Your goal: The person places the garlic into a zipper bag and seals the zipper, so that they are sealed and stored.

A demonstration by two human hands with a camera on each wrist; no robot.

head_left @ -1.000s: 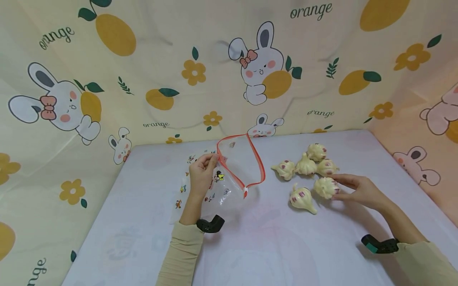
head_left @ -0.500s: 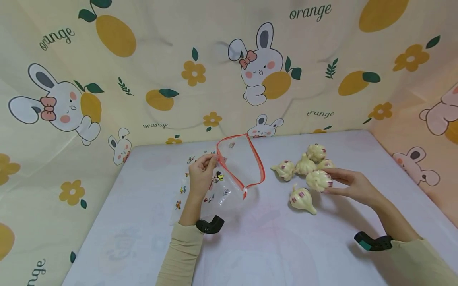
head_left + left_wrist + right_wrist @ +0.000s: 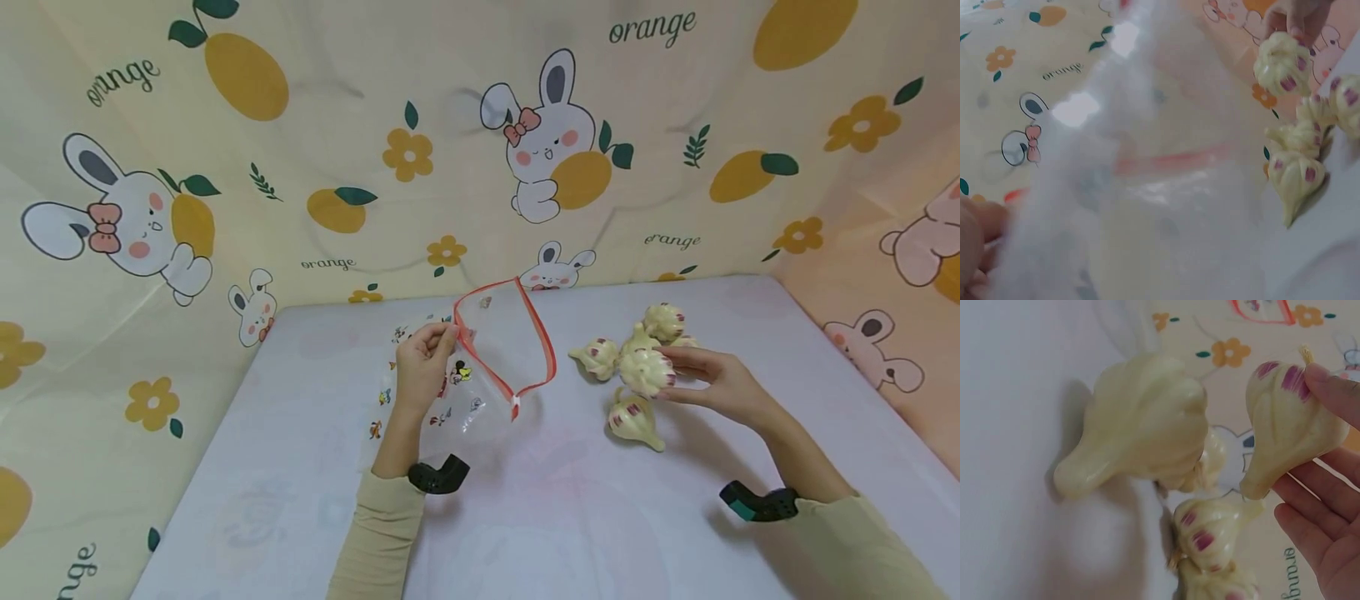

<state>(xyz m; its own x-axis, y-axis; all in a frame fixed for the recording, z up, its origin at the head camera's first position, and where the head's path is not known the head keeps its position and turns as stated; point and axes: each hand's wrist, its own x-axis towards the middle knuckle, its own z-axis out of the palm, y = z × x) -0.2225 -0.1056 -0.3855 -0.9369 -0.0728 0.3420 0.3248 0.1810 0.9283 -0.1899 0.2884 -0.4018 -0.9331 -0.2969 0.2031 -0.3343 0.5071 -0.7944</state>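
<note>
My left hand pinches the rim of a clear zip bag with a red zipper edge and small cartoon prints. The bag's mouth stands spread toward the right, its red zipper forming a loop. Between thumb and fingers, my right hand holds a garlic bulb with purple patches. In the right wrist view this held garlic bulb is off the table, its stem pointing down. Blurred plastic fills much of the left wrist view.
Several more garlic bulbs lie close by: one nearer me, one to the left, one at the back, others partly hidden behind the held one. The white-covered table meets a printed cloth backdrop behind and at the right.
My right hand has lifted the garlic bulb and carried it left, over the other bulbs. My left hand and the bag have stayed almost still.
</note>
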